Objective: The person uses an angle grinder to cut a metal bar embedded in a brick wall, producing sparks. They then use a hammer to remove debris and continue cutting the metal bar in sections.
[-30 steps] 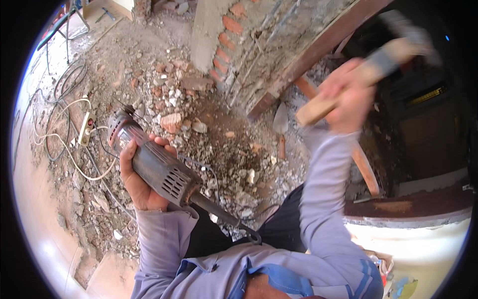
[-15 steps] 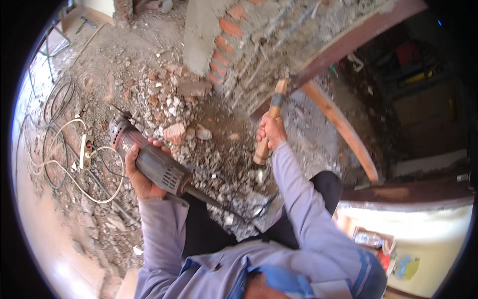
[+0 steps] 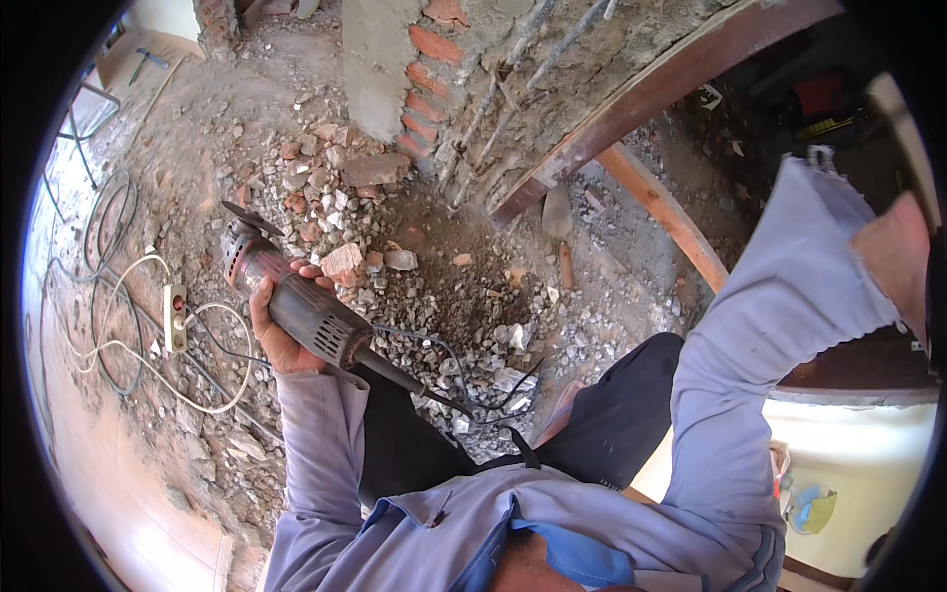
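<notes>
My left hand is wrapped round the dark body of an angle grinder. The grinder's disc points up and away to the left, and its cord runs back toward my knees. My right arm stretches far out to the right. Of my right hand only the wrist part shows at the dark rim; its fingers are hidden. Beside it a blurred tan strip stands out, and I cannot tell whether the hand holds it. A trowel with a wooden handle lies on the ground below the broken wall.
Rubble covers the ground ahead. A white power strip and coiled cables lie at the left. A broken wall with bare bricks and steel bars meets a reddish frame. A wooden plank slants beside it.
My right hand has swung from the middle to the far right rim, taking the wooden-handled tool away from the wall. The trowel now shows. My left hand still holds the angle grinder.
</notes>
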